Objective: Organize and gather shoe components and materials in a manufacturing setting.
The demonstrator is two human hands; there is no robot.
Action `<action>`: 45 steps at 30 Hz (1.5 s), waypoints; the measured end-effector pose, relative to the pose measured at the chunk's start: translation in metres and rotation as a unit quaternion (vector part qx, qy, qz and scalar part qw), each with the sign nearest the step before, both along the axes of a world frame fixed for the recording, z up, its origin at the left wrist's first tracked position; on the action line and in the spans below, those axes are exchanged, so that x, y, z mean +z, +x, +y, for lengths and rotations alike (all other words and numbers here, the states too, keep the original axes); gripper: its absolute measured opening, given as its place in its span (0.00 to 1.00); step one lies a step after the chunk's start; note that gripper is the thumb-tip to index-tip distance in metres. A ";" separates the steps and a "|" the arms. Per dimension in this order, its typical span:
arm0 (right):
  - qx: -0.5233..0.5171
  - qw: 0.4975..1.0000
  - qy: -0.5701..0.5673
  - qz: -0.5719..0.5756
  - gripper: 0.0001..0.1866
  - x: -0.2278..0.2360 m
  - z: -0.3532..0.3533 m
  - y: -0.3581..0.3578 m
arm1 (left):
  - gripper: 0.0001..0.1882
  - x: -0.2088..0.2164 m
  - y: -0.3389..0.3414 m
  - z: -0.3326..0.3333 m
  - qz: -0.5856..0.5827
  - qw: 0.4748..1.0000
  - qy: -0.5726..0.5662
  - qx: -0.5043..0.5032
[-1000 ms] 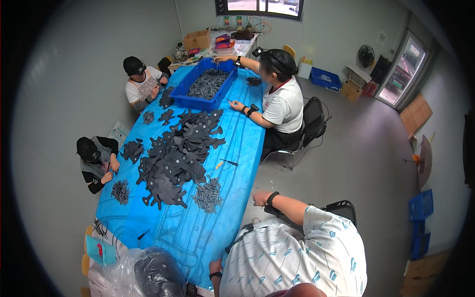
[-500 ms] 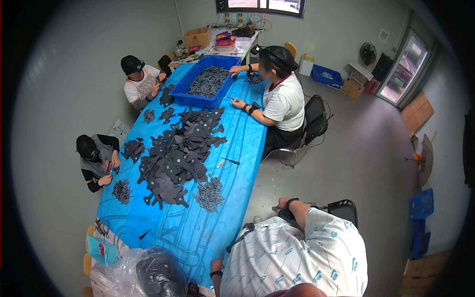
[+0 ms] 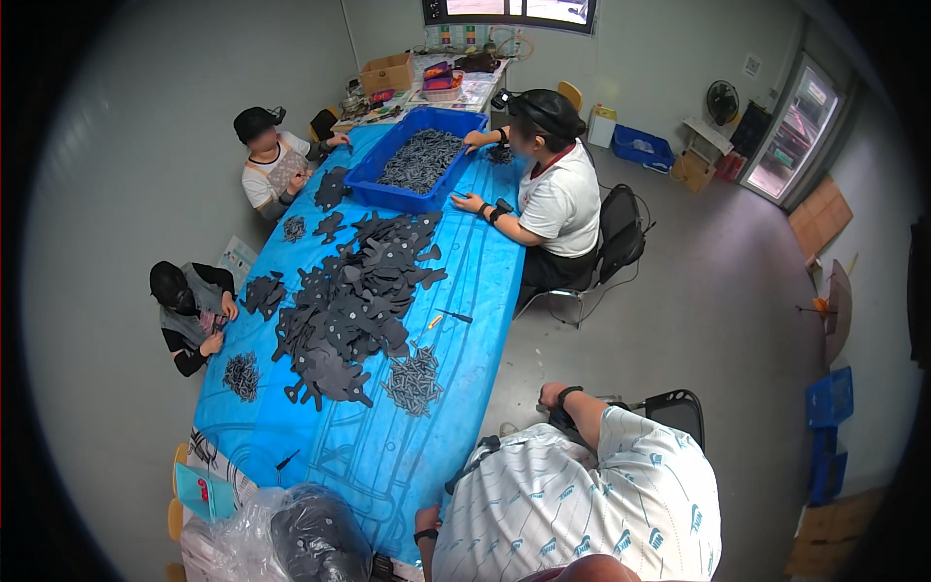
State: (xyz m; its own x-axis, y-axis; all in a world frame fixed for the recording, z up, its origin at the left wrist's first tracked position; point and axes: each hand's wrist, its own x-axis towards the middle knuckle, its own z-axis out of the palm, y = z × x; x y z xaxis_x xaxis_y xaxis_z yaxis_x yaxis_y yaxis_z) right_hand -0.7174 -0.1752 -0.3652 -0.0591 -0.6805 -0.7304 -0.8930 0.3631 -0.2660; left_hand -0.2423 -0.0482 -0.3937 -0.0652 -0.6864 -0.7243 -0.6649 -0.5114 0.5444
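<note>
Blue table (image 3: 388,475) is met at its near right edge by the left hand (image 3: 427,522) – fingers mostly hidden, so whether they are spread or closed cannot be told. The right hand (image 3: 552,395) is held off the table's right side, next to a dark shape by the black chair (image 3: 676,411); its fingers are too small to read, and whether anything is gripped cannot be told. Both wrists are banded in black. A white shirt (image 3: 572,495) with blue marks is worn.

Nearest pile on the table: grey pegs (image 3: 413,381), heaped right of centre, well apart from both hands. The dark cutouts (image 3: 339,306) are piled mid-table, just beside the pegs. A black-handled tool (image 3: 456,316) and a yellow tool (image 3: 433,323) are laid above the pegs; a dark tool (image 3: 287,461) is left nearer the bag.

At the far end, more pegs are held in a blue tub (image 3: 388,199), its right rim touched by the seated co-worker (image 3: 562,194). Two more co-workers are seen along the left side – small piles set before them.

Lower left, a clear bag (image 3: 320,533) is filled with dark stuff; red bits are kept in a teal bin (image 3: 221,500).
</note>
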 end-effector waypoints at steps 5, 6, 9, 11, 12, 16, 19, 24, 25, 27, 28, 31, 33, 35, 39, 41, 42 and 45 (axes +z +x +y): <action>-0.004 1.000 -0.005 0.005 0.17 0.002 0.002 0.003 | 0.18 -0.009 0.002 0.002 -0.007 1.000 -0.001 0.004; -0.009 1.000 0.003 0.009 0.16 0.003 0.003 0.003 | 0.18 -0.010 0.002 0.002 -0.010 1.000 -0.002 -0.002; -0.015 1.000 0.008 0.014 0.15 0.001 0.006 0.002 | 0.18 -0.012 0.004 0.003 -0.009 1.000 -0.007 -0.006; -0.018 1.000 0.004 0.015 0.15 -0.004 0.009 0.000 | 0.17 -0.010 0.003 0.002 -0.005 1.000 -0.011 -0.006; -0.009 1.000 0.001 0.018 0.15 -0.006 0.009 -0.001 | 0.17 -0.009 0.003 0.001 0.000 1.000 -0.007 -0.007; 0.007 1.000 0.001 0.013 0.16 -0.015 0.010 -0.002 | 0.17 -0.005 0.002 -0.001 -0.019 1.000 0.008 -0.022; 0.001 1.000 -0.009 0.014 0.16 -0.017 0.011 -0.001 | 0.18 -0.002 0.001 -0.002 -0.021 1.000 0.020 -0.004; 0.004 1.000 -0.006 0.012 0.17 -0.014 0.011 0.003 | 0.18 -0.003 0.001 0.000 -0.014 1.000 0.017 0.003; 0.001 1.000 -0.004 0.008 0.17 -0.012 0.011 0.003 | 0.17 -0.002 0.001 -0.001 -0.011 1.000 0.014 0.006; -0.001 1.000 -0.005 0.008 0.17 -0.007 0.011 0.003 | 0.17 0.000 0.000 -0.002 -0.010 1.000 0.011 0.006; -0.004 1.000 -0.005 0.008 0.17 -0.007 0.012 0.003 | 0.17 0.000 0.000 -0.002 -0.009 1.000 0.009 0.006; 0.004 1.000 -0.003 0.008 0.17 -0.007 0.011 0.003 | 0.17 0.001 -0.001 -0.003 -0.008 1.000 0.014 0.006; -0.002 1.000 -0.001 0.007 0.17 -0.007 0.011 0.001 | 0.16 0.004 -0.002 -0.003 -0.008 1.000 0.015 0.013; -0.007 1.000 0.002 0.006 0.17 -0.007 0.011 0.002 | 0.16 0.004 -0.002 -0.002 -0.008 1.000 0.017 0.021; -0.007 1.000 0.004 0.019 0.17 -0.009 0.012 0.001 | 0.16 0.007 -0.004 -0.004 -0.002 1.000 -0.007 0.004; -0.006 1.000 0.002 0.023 0.17 -0.010 0.012 0.002 | 0.16 0.003 -0.002 -0.003 -0.009 1.000 -0.002 0.002; 0.008 1.000 -0.001 0.021 0.17 -0.011 0.012 0.002 | 0.16 0.001 -0.001 -0.003 -0.008 1.000 -0.006 -0.005; 0.022 1.000 -0.002 0.019 0.17 -0.011 0.012 0.001 | 0.16 -0.001 -0.001 -0.002 -0.006 1.000 -0.011 -0.010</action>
